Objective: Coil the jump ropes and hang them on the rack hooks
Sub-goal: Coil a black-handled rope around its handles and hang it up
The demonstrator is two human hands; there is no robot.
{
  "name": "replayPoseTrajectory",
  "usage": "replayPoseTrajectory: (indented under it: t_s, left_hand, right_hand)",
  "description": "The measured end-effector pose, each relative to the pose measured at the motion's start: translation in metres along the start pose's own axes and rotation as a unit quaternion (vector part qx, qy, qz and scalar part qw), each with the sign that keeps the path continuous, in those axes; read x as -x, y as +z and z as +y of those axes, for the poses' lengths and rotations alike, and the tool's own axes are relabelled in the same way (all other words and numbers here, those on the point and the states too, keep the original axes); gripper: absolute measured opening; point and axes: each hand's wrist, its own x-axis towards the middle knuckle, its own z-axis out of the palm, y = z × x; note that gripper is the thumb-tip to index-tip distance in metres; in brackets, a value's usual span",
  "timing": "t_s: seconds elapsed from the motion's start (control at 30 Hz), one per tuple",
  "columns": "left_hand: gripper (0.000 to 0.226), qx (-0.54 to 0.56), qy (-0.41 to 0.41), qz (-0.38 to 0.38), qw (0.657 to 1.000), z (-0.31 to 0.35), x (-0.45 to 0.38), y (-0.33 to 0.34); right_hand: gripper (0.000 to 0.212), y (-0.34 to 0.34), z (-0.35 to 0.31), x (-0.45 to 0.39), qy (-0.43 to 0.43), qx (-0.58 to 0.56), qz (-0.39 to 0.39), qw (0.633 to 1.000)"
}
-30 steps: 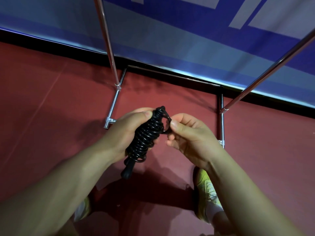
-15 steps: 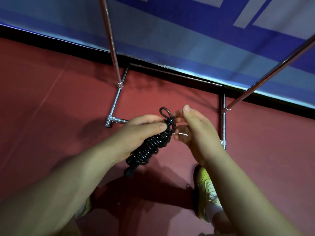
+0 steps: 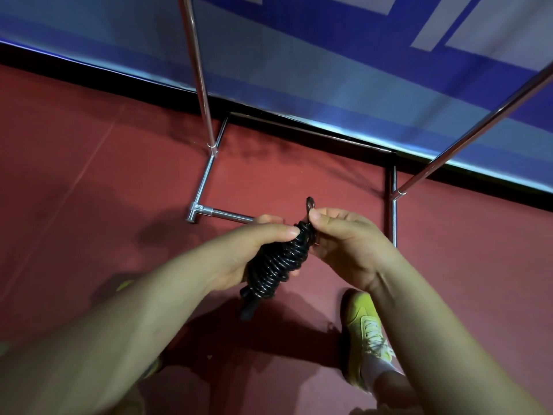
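Jump rope [image 3: 276, 262] bundle slants loop-end up-right, gripped by left hand [image 3: 239, 253], pinched by right hand [image 3: 347, 244].

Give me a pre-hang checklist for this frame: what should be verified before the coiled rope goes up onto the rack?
1. Coil wound tight: ok. The black jump rope sits in a compact bundle.
2. Bundle secured: ok. The left hand has its grip round the middle.
3. Hanging loop formed: ok. A small loop sticks out at the top, with the right hand pinching just below it.
4. Handles tucked in: not ok. One handle end hangs out below the coil.
5. Free hook on the rack: cannot tell. Only the rack poles and base show, no hooks.
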Motion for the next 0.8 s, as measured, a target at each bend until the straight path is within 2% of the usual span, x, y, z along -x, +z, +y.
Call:
replayPoseTrajectory:
  t_s: [0.07, 0.13, 0.23, 0.33, 0.4, 0.57, 0.8]
  left_hand:
    - [0.050, 0.003, -0.010, -0.018, 1.000, -0.005, -0.002, 0.007]
    - [0.047, 0.003, -0.001, -0.021, 1.000, -0.007, -0.003, 0.014]
    - [0.044, -0.096, 0.027, 0.029, 0.995, -0.009, -0.001, 0.020]
    - [0.035, -0.131, 0.064, 0.079, 0.986, -0.017, 0.007, 0.027]
    - [0.032, -0.128, 0.066, 0.078, 0.986, -0.022, 0.015, 0.033]
    - [0.038, -0.135, 0.045, 0.050, 0.989, -0.005, 0.036, 0.049]
    - [0.046, -0.113, 0.122, 0.015, 0.986, 0.082, 0.089, 0.100]
  right_hand:
    - [0.013, 0.001, 0.002, 0.000, -0.025, -0.025, 0.026, 0.999]
    - [0.021, 0.000, 0.002, 0.001, -0.053, -0.052, 0.068, 0.995]
    - [0.028, -0.004, 0.007, 0.004, -0.093, -0.002, 0.139, 0.986]
    - [0.026, -0.005, 0.020, 0.017, -0.092, 0.043, 0.188, 0.977]
    - [0.025, -0.007, 0.020, 0.027, -0.069, 0.014, 0.190, 0.979]
    - [0.022, -0.002, -0.014, 0.046, -0.080, 0.024, 0.175, 0.981]
    - [0.018, 0.020, -0.089, 0.111, -0.161, 0.100, 0.082, 0.978]
